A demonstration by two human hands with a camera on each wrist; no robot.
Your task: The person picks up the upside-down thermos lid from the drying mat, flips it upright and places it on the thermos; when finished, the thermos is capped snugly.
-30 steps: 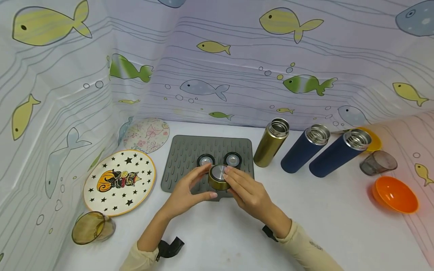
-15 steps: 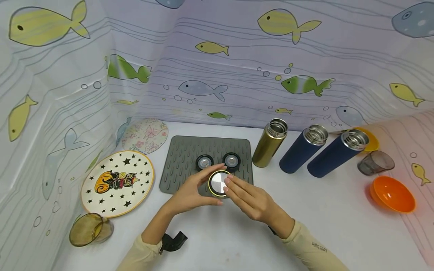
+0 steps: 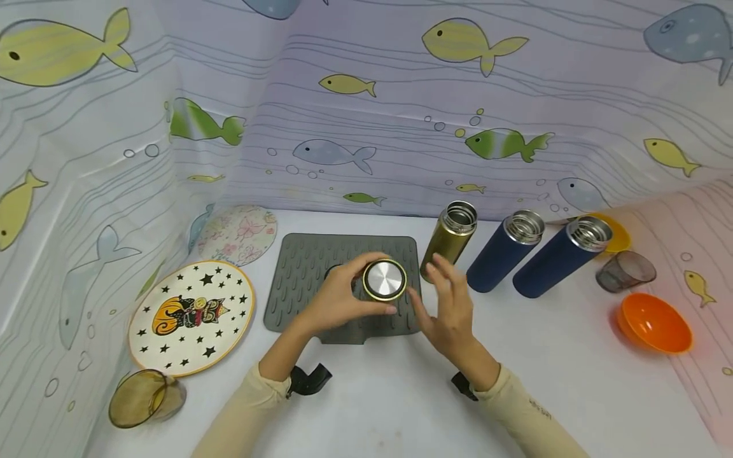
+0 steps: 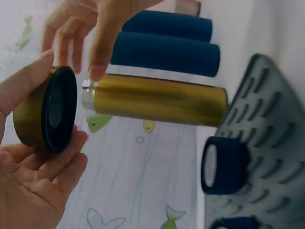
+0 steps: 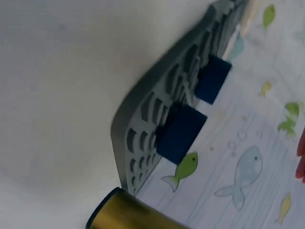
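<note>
My left hand (image 3: 338,296) holds a gold bottle lid (image 3: 385,280) between thumb and fingers, its brushed silver top facing up. The left wrist view shows the lid's dark inner side. Just right of the lid, my right hand (image 3: 452,318) is spread with nothing in it. Its fingers overlap the gold bottle (image 3: 455,236) in the head view; whether they touch it I cannot tell. That bottle stands uncapped. Two dark blue lids, the nearer one (image 4: 226,164) and another (image 5: 213,79), sit on the grey ridged mat (image 3: 294,273), mostly hidden by my left hand from above.
Two uncapped navy bottles, one (image 3: 498,257) beside the other (image 3: 552,264), stand right of the gold one. An orange bowl (image 3: 655,323) and a grey glass (image 3: 625,271) are farther right. At left are a star-patterned plate (image 3: 191,315), a floral disc (image 3: 237,234) and an amber glass (image 3: 146,397).
My right hand has come off the lid and shifted right toward the gold bottle, its fingers spreading. My left hand has raised the lid slightly up and right over the mat.
</note>
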